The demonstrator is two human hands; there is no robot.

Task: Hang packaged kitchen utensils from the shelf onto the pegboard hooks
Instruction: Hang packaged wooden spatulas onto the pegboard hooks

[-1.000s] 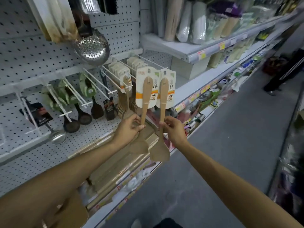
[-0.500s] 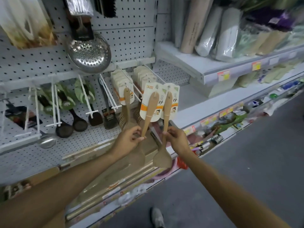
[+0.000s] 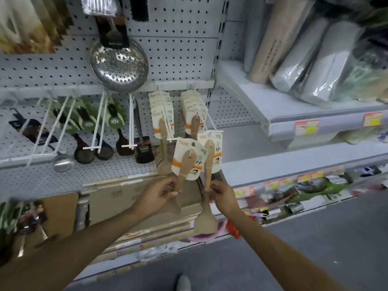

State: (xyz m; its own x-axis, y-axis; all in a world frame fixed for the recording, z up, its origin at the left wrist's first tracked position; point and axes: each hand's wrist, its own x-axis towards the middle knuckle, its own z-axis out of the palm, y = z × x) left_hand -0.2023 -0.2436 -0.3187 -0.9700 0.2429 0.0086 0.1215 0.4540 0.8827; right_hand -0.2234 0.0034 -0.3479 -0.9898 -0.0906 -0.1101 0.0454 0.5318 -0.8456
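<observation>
currently a person's two hands each hold one packaged wooden spatula upright in front of a white pegboard (image 3: pixel 178 51). the left hand (image 3: pixel 156 194) pinches the handle of the left spatula (image 3: pixel 184 164) between thumb and curled fingers; that spatula tilts, its carded top leaning toward one o'clock and its blade hidden below the hand toward seven o'clock. the right hand (image 3: pixel 222 193) pinches the handle of the right spatula (image 3: pixel 209 162) about midway, fingers curled round it. its long axis runs nearly straight from twelve to six o'clock, with the broad blade hanging under the hand.

the printed cards at the tops of both spatulas overlap. just above them, toward twelve o'clock, two white wire hooks (image 3: pixel 207 120) jut out from the board, each already loaded with a row of the same carded spatulas. the crossbar tip of the right-hand hook sits almost touching the top edge of the right card, so the right hand looks nearer to hanging first. the left card lies just below and to four o'clock of the other hook's tip.

open room lies outward toward the viewer. at three o'clock a shelf edge (image 3: pixel 270 131) stands near, and at nine o'clock hang dark ladles (image 3: pixel 84 153) on neighbouring hooks.
</observation>
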